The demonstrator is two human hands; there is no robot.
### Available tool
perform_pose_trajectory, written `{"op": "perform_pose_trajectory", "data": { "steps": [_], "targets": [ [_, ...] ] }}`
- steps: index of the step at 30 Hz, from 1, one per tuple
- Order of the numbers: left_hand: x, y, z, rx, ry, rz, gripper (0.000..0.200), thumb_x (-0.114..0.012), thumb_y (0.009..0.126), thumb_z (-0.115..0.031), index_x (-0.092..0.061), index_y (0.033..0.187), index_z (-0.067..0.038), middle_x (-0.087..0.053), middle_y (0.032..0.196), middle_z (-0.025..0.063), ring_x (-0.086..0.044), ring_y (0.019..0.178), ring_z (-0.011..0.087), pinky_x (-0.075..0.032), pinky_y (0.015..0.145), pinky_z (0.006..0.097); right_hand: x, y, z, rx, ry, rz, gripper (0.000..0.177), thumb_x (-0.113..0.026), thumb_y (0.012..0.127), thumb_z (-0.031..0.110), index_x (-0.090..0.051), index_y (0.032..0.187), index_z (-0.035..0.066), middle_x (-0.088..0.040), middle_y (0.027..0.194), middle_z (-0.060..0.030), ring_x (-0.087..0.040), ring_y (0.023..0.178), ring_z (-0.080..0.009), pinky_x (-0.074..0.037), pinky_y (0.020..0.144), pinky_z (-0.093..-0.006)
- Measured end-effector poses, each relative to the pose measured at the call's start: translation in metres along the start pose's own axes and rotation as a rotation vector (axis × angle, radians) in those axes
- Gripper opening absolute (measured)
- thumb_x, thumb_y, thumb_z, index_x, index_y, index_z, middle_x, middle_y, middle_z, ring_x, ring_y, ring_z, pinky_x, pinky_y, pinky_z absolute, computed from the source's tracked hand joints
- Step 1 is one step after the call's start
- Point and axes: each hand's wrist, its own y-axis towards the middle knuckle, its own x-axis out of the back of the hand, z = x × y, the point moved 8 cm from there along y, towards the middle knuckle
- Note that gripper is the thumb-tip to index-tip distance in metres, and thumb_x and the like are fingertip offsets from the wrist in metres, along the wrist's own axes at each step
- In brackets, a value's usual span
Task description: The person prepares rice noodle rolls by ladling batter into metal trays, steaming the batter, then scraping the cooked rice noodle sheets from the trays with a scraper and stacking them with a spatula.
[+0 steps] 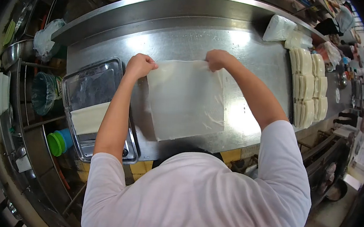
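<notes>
A thin, pale, translucent square sheet [186, 99] lies across the steel counter in front of me, with wrinkles along its right side. My left hand [140, 66] is closed in a pinch on its far left corner. At the far right corner, my right hand [218, 59] has its fingers curled down onto the edge. Left of the sheet, under my left forearm, is a metal tray [119, 71] with a clear liner. A flat off-white folded sheet or stack [87, 119] lies in that tray, partly hidden by my arm.
Several off-white bundles [307, 87] stand in rows at the counter's right end, near clear plastic bags [280, 28]. A raised steel backsplash [178, 5] bounds the far side. A lined bin [43, 95] and a green container [57, 143] are at left. People work far right.
</notes>
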Motion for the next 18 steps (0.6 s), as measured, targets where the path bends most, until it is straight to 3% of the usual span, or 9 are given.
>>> {"op": "perform_pose_trajectory", "data": {
  "steps": [4, 7, 10, 15, 18],
  "targets": [
    [-0.006, 0.009, 0.002, 0.028, 0.061, 0.018, 0.025, -0.081, 0.078, -0.029, -0.079, 0.092, -0.008, -0.076, 0.090, 0.0116, -0.072, 0.084, 0.0244, -0.055, 0.080, 0.0368, -0.001, -0.016, -0.029, 0.002, 0.077, -0.336, 0.021, -0.066, 0.076, 0.010, -0.076, 0.095, 0.009, -0.073, 0.088, -0.0163, -0.070, 0.089, -0.0361, -0.055, 0.078, -0.0458],
    [-0.008, 0.004, 0.001, 0.022, 0.052, 0.018, 0.025, -0.080, 0.078, -0.029, -0.079, 0.092, -0.008, -0.076, 0.090, 0.0110, -0.071, 0.082, 0.0240, -0.054, 0.079, 0.0363, -0.002, -0.027, -0.033, 0.053, 0.121, -0.418, 0.015, -0.065, 0.075, 0.010, -0.073, 0.086, 0.004, -0.071, 0.087, -0.0180, -0.067, 0.083, -0.0367, -0.054, 0.074, -0.0440],
    [-0.003, -0.008, -0.002, 0.021, 0.021, 0.004, 0.024, -0.080, 0.079, -0.028, -0.079, 0.092, -0.008, -0.076, 0.089, 0.0107, -0.071, 0.081, 0.0233, -0.054, 0.077, 0.0354, 0.002, -0.048, -0.034, 0.027, 0.239, -0.489, 0.013, -0.061, 0.076, 0.009, -0.072, 0.082, 0.005, -0.071, 0.083, -0.0177, -0.068, 0.081, -0.0391, -0.054, 0.074, -0.0472],
    [0.008, -0.045, -0.007, 0.009, -0.018, -0.076, 0.023, -0.079, 0.080, -0.027, -0.079, 0.093, -0.009, -0.075, 0.087, 0.0116, -0.070, 0.078, 0.0219, -0.053, 0.074, 0.0346, 0.005, -0.091, -0.030, -0.009, 0.338, -0.670, 0.013, -0.061, 0.078, 0.010, -0.072, 0.083, 0.004, -0.070, 0.084, -0.0193, -0.067, 0.081, -0.0392, -0.054, 0.073, -0.0472],
    [0.014, -0.078, -0.011, -0.096, -0.061, -0.183, 0.022, -0.080, 0.080, -0.023, -0.078, 0.093, -0.006, -0.075, 0.085, 0.0118, -0.069, 0.075, 0.0205, -0.052, 0.071, 0.0328, -0.005, -0.120, -0.026, -0.052, 0.401, -0.755, 0.013, -0.061, 0.079, 0.011, -0.072, 0.084, 0.004, -0.070, 0.084, -0.0212, -0.067, 0.081, -0.0398, -0.053, 0.074, -0.0480]
  ]
}}
